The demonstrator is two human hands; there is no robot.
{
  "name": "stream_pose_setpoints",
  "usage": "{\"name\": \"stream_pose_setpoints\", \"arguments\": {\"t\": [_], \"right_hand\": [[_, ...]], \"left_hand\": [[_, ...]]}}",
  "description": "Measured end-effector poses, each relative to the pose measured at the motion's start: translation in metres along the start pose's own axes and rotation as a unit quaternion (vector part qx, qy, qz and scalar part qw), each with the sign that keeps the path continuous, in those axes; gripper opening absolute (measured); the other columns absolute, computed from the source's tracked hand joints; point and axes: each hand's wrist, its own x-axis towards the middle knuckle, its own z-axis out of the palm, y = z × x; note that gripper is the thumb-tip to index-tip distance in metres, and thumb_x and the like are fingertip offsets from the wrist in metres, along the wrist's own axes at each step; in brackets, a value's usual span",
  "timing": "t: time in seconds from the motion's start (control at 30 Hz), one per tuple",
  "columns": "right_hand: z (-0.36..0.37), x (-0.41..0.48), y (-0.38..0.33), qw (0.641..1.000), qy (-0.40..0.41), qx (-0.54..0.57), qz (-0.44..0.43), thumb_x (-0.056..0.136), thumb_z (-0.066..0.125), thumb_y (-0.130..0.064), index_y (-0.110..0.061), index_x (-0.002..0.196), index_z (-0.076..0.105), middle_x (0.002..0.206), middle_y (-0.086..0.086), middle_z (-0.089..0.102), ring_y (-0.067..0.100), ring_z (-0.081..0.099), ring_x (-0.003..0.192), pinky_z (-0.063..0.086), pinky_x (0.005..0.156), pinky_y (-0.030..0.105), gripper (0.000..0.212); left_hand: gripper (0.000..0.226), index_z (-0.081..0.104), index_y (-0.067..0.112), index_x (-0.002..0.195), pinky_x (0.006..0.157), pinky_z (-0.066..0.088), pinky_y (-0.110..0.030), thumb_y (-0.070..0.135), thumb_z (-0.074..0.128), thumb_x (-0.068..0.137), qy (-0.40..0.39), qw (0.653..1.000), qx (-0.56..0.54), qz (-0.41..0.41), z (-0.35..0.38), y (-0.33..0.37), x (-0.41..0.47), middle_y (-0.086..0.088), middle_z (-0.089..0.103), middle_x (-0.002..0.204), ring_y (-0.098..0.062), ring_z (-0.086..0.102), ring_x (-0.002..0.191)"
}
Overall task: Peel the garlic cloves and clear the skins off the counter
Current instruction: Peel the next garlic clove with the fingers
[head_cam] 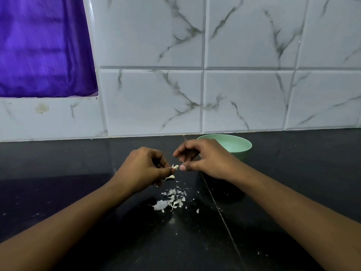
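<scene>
two forearms [58, 231] stretch from the near corners over a black counter [78, 192] and meet at its middle. between them a loose heap of skins [172, 200] lies on the counter, the largest flake at its near left. small bits are scattered around it and to the right, across a thin seam [218, 208] that runs from near right toward the far wall. just beyond the heap the left hand [142, 167] has its fingers curled, with thumb and forefinger clamped on one end of a small pale clove [175, 166]. it holds this above the counter, and a scrap of skin sticks up from it. a second clove [171, 177] shows just under that hand's lower fingers; whether they hold it or it lies on the counter i cannot tell. to the right, the right hand [207, 159] faces the left, its fingers bent inward and close together. its thumb stretches toward the free end of the held clove and is just beside it; whether it touches or pinches anything i cannot tell. farther right, partly hidden behind this hand, a pale green bowl [243, 146] stands on the counter close to the wall [156, 98] of white marbled tiles. at far left a purple cloth [45, 47] fills a recess in the wall.
</scene>
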Motion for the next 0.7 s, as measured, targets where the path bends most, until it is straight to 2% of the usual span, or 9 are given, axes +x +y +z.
{"name": "stream_pose_setpoints", "arguments": {"t": [0.13,0.2,0.3,0.43,0.53,0.57,0.63,0.7], "right_hand": [[0.007,0.000,-0.001,0.996,0.031,-0.076,-0.034,0.075,0.079,-0.018,-0.022,0.085,0.075,0.077,-0.007,0.072,0.004,0.065,0.075,0.052,0.073,0.026,0.011],[0.006,0.000,0.000,0.996,0.035,-0.071,-0.030,0.077,0.077,-0.017,-0.020,0.083,0.074,0.069,-0.008,0.069,0.001,0.063,0.067,0.051,0.067,0.022,0.008],[0.003,0.000,0.000,0.999,0.015,-0.044,-0.002,0.080,0.074,-0.014,-0.021,0.080,0.070,0.061,-0.016,0.062,-0.006,0.059,0.057,0.043,0.061,0.010,0.009],[-0.003,0.000,0.002,0.999,0.000,-0.047,0.023,0.081,0.073,-0.012,-0.022,0.076,0.068,0.061,-0.013,0.064,-0.004,0.060,0.057,0.045,0.061,0.009,0.012],[-0.006,0.001,0.002,0.997,-0.017,0.047,0.059,0.085,0.067,-0.007,-0.018,0.078,0.065,0.066,-0.005,0.067,0.005,0.065,0.060,0.048,0.060,0.014,0.013],[-0.006,0.001,0.002,0.994,-0.029,0.080,0.074,0.086,0.067,-0.007,-0.016,0.079,0.065,0.067,-0.003,0.069,0.008,0.066,0.062,0.049,0.059,0.016,0.011],[-0.003,0.000,0.003,0.984,-0.039,0.142,0.099,0.085,0.068,-0.008,-0.014,0.081,0.066,0.066,-0.003,0.069,0.009,0.066,0.063,0.048,0.060,0.021,0.008],[0.001,-0.001,0.002,0.972,-0.030,0.201,0.117,0.084,0.069,-0.008,-0.014,0.079,0.065,0.063,-0.005,0.067,0.008,0.064,0.061,0.050,0.058,0.021,0.009]], "left_hand": [[0.017,0.070,0.019,0.068,0.064,0.055,-0.025,0.031,0.077,0.077,-0.008,1.000,-0.005,0.006,-0.001,-0.001,0.000,0.000,0.070,0.058,-0.007,0.067,0.054],[0.016,0.070,0.019,0.069,0.065,0.056,-0.029,0.031,0.077,0.078,-0.010,0.999,-0.033,0.004,-0.001,-0.001,0.000,-0.002,0.070,0.061,-0.012,0.069,0.058],[0.012,0.069,0.010,0.076,0.060,0.055,-0.030,0.020,0.072,0.083,-0.005,0.990,-0.138,-0.036,0.000,0.001,-0.001,-0.002,0.069,0.063,-0.018,0.070,0.058],[0.017,0.062,0.008,0.078,0.052,0.046,-0.027,0.018,0.060,0.092,0.012,0.976,-0.206,-0.071,-0.005,0.001,0.002,-0.002,0.068,0.066,-0.020,0.066,0.052],[0.041,0.061,0.005,0.067,0.051,0.047,-0.027,0.033,0.051,0.096,-0.020,0.988,-0.142,-0.060,-0.010,0.003,0.003,-0.005,0.065,0.059,-0.019,0.065,0.053],[0.042,0.063,0.006,0.067,0.051,0.048,-0.026,0.036,0.052,0.094,-0.033,0.992,-0.115,-0.050,-0.010,0.004,0.002,-0.005,0.066,0.059,-0.017,0.066,0.054],[0.027,0.066,0.009,0.077,0.051,0.050,-0.022,0.033,0.061,0.089,-0.046,0.990,-0.127,-0.037,-0.006,0.005,0.000,-0.004,0.071,0.068,-0.016,0.069,0.060],[0.011,0.068,0.010,0.084,0.051,0.051,-0.022,0.021,0.067,0.085,-0.044,0.973,-0.219,-0.051,-0.001,0.004,-0.001,-0.006,0.073,0.074,-0.017,0.070,0.063]]}}
